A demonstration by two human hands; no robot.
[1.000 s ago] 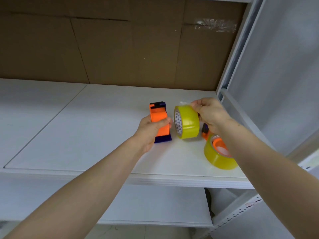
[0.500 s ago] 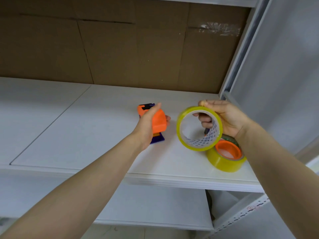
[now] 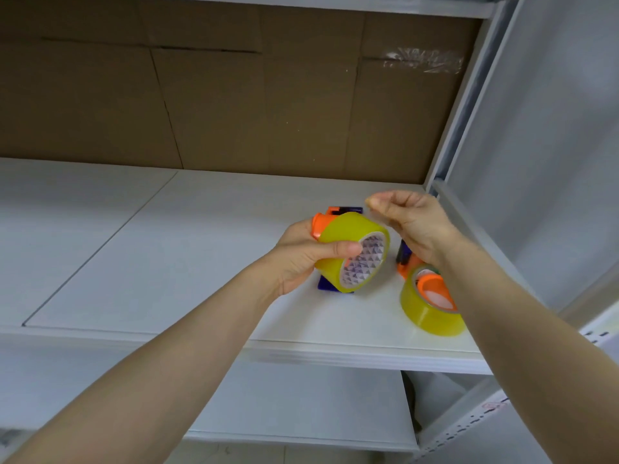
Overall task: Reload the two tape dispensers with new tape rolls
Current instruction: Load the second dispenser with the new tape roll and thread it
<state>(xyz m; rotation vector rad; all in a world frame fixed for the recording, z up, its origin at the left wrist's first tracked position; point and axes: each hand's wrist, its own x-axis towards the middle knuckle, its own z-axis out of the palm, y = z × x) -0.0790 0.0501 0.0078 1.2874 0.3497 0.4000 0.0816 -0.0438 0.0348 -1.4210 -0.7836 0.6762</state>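
My left hand [image 3: 303,256] grips an orange and blue tape dispenser [image 3: 322,222] with a yellow tape roll [image 3: 351,239] sitting on it, thumb pressed on the roll's side. The roll's patterned white core faces me. My right hand [image 3: 407,219] hovers just right of and above the roll, thumb and forefinger pinched together; whether a tape end is between them cannot be told. A second orange and blue dispenser [image 3: 407,259] lies on the shelf under my right wrist, loaded with another yellow roll [image 3: 430,313] around its orange hub.
Everything sits on a white shelf [image 3: 167,262] whose front edge runs across the middle of the view. A brown cardboard backing [image 3: 234,95] closes the rear. A white metal upright [image 3: 469,112] bounds the right side. A lower shelf [image 3: 301,403] lies beneath.
The yellow roll went from my right hand onto the dispenser in my left hand. My right hand let go of it and lifted up, fingers pinched.
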